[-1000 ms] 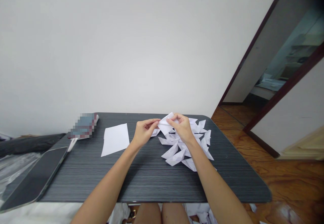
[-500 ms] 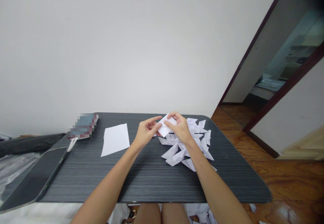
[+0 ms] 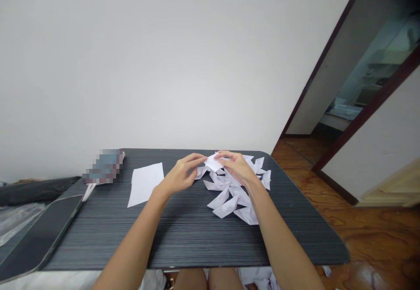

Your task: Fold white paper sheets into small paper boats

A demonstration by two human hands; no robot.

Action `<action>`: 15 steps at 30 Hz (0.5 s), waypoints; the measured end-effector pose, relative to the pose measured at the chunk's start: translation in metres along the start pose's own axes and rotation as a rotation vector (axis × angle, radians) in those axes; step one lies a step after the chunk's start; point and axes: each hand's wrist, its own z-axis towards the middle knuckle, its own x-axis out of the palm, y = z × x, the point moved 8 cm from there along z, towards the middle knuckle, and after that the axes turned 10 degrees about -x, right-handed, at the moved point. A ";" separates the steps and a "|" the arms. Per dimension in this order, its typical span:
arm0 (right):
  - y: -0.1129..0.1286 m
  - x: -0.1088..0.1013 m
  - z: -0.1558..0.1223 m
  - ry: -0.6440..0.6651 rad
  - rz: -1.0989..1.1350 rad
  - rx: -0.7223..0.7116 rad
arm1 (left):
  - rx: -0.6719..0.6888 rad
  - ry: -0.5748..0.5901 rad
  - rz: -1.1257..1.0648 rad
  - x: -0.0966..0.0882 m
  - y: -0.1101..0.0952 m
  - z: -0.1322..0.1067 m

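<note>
A small folded piece of white paper (image 3: 213,162) is up in front of me, above the far part of a pile of folded white paper pieces (image 3: 227,210). My right hand (image 3: 236,165) pinches it from the right side. On the other side, my left hand (image 3: 183,172) has its fingers stretched out, the fingertips at the paper's left corner and the thumb held apart below. Part of the pile is hidden behind my right hand and forearm.
Flat white paper (image 3: 145,184) lies on the dark table (image 3: 187,233), left of my hands. A tablet-like black slab (image 3: 41,237) rests at the left edge, near a blurred-out object (image 3: 104,166) with a white strap. The wall (image 3: 183,62) stands behind.
My left thumb has come off the folded paper, and the left hand has shifted slightly left and opened out. The paper lies flatter in my right hand. The view has shifted slightly.
</note>
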 end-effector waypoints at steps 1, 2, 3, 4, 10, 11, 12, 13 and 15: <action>-0.001 0.005 -0.001 0.038 0.036 0.030 | 0.037 -0.022 0.079 0.000 -0.001 -0.001; -0.001 0.010 -0.002 0.083 0.057 0.052 | 0.055 -0.050 0.138 0.000 -0.001 -0.003; -0.001 0.016 -0.004 0.128 0.062 0.069 | 0.058 -0.077 0.176 0.000 0.000 -0.003; 0.000 0.019 -0.005 0.163 0.041 0.082 | 0.047 -0.102 0.194 0.000 0.001 -0.004; 0.026 0.015 -0.008 0.286 -0.492 -0.081 | -0.180 -0.023 0.047 0.000 0.009 0.000; 0.031 0.015 -0.008 0.285 -0.565 -0.134 | -0.213 0.008 0.003 0.001 0.008 0.000; 0.036 0.014 -0.007 0.259 -0.623 -0.179 | -0.242 0.031 -0.038 0.001 0.008 0.000; 0.039 0.012 -0.007 0.217 -0.666 -0.209 | -0.265 0.050 -0.073 0.001 0.007 0.000; 0.043 0.010 -0.006 0.141 -0.686 -0.239 | -0.301 0.084 -0.130 0.002 0.007 0.000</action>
